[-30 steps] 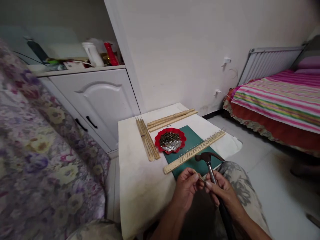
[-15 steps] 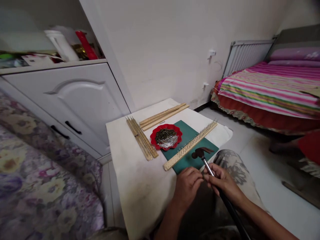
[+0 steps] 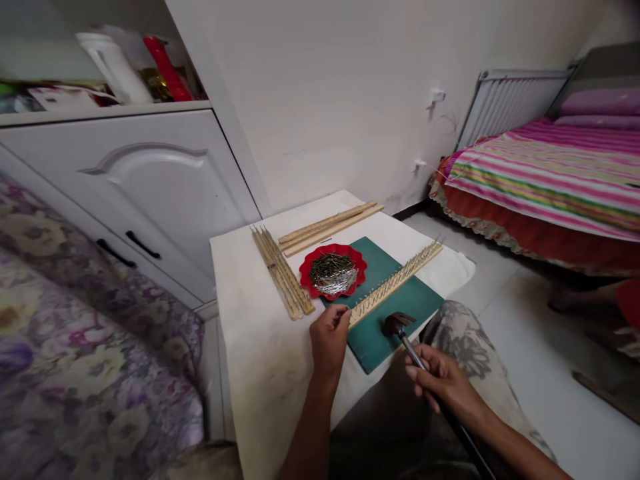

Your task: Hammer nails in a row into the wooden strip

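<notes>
My right hand (image 3: 443,379) is wrapped round the handle of a claw hammer (image 3: 396,323), whose dark head is above the near side of a green mat (image 3: 370,353). Across the mat lies a wooden strip (image 3: 385,291) with rows of nails standing up along most of its length. At the strip's near left end is my left hand (image 3: 330,337), fingertips pinched together over the wood. Whatever is between those fingers is too small to make out. Behind the strip, a red scalloped dish (image 3: 306,273) holds a heap of dark and silvery nails (image 3: 334,272).
More nailed wooden strips (image 3: 283,273) lie left of the dish, and plain strips (image 3: 330,230) lie at the back of the cloth-covered table (image 3: 250,360). A loose nail (image 3: 325,240) rests near them. A white cabinet (image 3: 150,180) stands left, a bed (image 3: 540,180) right.
My left hand has moved away from my right hand, leftward and up to the wooden strip's near end. The hammer stays in my right hand, its head slightly lower.
</notes>
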The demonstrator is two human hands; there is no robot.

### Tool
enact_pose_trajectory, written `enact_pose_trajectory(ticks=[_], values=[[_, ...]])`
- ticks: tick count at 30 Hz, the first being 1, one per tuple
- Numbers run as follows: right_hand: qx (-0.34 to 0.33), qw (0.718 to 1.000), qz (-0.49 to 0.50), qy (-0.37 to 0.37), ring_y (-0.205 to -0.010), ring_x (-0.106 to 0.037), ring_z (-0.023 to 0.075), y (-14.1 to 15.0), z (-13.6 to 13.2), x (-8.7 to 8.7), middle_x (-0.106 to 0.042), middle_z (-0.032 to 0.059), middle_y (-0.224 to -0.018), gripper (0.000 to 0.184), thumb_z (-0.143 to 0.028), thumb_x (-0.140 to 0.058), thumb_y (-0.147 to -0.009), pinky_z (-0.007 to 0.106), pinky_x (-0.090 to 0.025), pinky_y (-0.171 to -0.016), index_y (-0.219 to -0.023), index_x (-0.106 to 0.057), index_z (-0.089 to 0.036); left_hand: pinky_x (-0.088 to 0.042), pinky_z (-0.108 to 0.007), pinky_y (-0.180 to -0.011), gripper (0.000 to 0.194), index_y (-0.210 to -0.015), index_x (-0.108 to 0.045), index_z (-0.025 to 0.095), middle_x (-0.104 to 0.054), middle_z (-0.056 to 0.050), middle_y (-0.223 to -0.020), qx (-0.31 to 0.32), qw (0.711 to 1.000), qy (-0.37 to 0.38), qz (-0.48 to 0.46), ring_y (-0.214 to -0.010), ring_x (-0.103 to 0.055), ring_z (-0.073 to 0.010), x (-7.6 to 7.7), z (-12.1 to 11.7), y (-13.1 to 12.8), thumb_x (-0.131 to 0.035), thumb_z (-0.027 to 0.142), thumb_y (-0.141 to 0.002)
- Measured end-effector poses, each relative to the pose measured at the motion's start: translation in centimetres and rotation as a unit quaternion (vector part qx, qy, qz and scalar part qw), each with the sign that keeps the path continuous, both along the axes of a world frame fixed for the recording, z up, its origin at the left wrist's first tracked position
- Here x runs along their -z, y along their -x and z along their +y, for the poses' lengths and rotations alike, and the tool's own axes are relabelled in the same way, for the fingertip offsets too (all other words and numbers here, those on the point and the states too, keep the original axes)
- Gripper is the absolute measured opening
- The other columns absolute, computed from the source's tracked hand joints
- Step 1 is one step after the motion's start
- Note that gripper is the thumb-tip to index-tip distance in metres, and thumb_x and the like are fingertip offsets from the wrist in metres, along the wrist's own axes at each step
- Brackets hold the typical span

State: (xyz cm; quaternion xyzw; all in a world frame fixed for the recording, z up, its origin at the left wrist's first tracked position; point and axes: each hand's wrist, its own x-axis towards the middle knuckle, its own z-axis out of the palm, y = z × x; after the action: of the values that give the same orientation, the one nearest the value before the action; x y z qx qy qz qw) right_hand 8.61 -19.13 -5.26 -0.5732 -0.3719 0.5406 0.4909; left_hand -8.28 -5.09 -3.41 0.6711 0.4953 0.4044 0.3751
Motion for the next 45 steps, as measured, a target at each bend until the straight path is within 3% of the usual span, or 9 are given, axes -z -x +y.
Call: enact_pose_trajectory(ticks=[15,23,26,29,35,40,45], values=[[-0.047,0.999,0.009,-0.009,-0.030,-0.034,0.0028,-0.6,-0.2,1.0,-0.052,-0.0101,-0.047,0.024,-0.040,-0.059,-0.078,0.011,-0.027,-0.028,-0.084,-0.049,-0.019,-0.044,-0.021,-0.068,0.016,-0.078,-0.064,0.019,-0.065,0.000,-0.076,-0.030,0.996,-0.070,0.053,-0.072,-0.059,-0.0125,1.4,0.5,-0.8,-0.052,0.030,-0.079],[-0.047,0.999,0.006,-0.007,-0.034,-0.036,0.0036,-0.6,-0.2,1.0,-0.050,-0.0101,-0.048,0.025,-0.039,-0.060,-0.077,0.011,-0.029,-0.028,-0.083,-0.049,-0.019,-0.042,-0.021,-0.069,0.015,-0.079,-0.063,0.020,-0.064,0.000,-0.079,-0.026,0.991,-0.094,0.090,-0.074,-0.058,-0.0124,1.3,0.4,-0.9,-0.051,0.027,-0.081],[-0.055,0.998,0.003,-0.011,-0.035,-0.037,0.0039,-0.6,-0.3,0.2,-0.048,-0.0101,-0.048,0.026,-0.041,-0.060,-0.077,0.011,-0.029,-0.029,-0.084,-0.049,-0.018,-0.042,-0.021,-0.070,0.015,-0.079,-0.063,0.020,-0.064,0.000,-0.079,-0.019,0.990,-0.095,0.097,-0.075,-0.057,-0.0123,1.3,0.4,-0.9,-0.050,0.027,-0.081],[-0.081,0.997,0.001,-0.014,-0.032,-0.036,0.0029,-0.6,-0.1,-1.8,-0.050,-0.0095,-0.048,0.026,-0.042,-0.057,-0.079,0.011,-0.028,-0.029,-0.086,-0.050,-0.018,-0.041,-0.020,-0.070,0.015,-0.080,-0.063,0.020,-0.064,0.000,-0.080,-0.017,0.991,-0.097,0.096,-0.075,-0.057,-0.0119,1.3,0.4,-0.9,-0.049,0.027,-0.082],[-0.118,0.992,-0.009,-0.053,-0.029,-0.036,0.0020,0.7,3.3,-6.0,-0.054,-0.0090,-0.050,0.020,-0.036,-0.056,-0.081,0.012,-0.024,-0.030,-0.087,-0.050,-0.018,-0.040,-0.020,-0.068,0.015,-0.079,-0.063,0.020,-0.064,0.001,-0.079,-0.018,0.991,-0.095,0.090,-0.074,-0.057,-0.0112,1.5,0.4,-0.8,-0.049,0.024,-0.081],[-0.120,0.989,-0.025,-0.084,-0.029,-0.035,0.0030,2.2,6.0,-5.8,-0.052,-0.0104,-0.050,0.016,-0.033,-0.056,-0.081,0.013,-0.026,-0.030,-0.086,-0.050,-0.019,-0.038,-0.019,-0.065,0.015,-0.079,-0.063,0.020,-0.064,0.001,-0.077,-0.027,0.992,-0.085,0.095,-0.071,-0.056,-0.0113,1.7,0.4,-0.8,-0.050,0.026,-0.080],[-0.120,0.988,-0.047,-0.082,-0.029,-0.035,0.0037,2.6,6.5,-4.8,-0.051,-0.0107,-0.050,0.014,-0.031,-0.055,-0.081,0.014,-0.028,-0.028,-0.086,-0.050,-0.019,-0.037,-0.019,-0.064,0.014,-0.077,-0.063,0.019,-0.063,0.001,-0.075,-0.028,0.992,-0.081,0.095,-0.070,-0.056,-0.0111,1.6,0.2,-0.9,-0.049,0.022,-0.079]])
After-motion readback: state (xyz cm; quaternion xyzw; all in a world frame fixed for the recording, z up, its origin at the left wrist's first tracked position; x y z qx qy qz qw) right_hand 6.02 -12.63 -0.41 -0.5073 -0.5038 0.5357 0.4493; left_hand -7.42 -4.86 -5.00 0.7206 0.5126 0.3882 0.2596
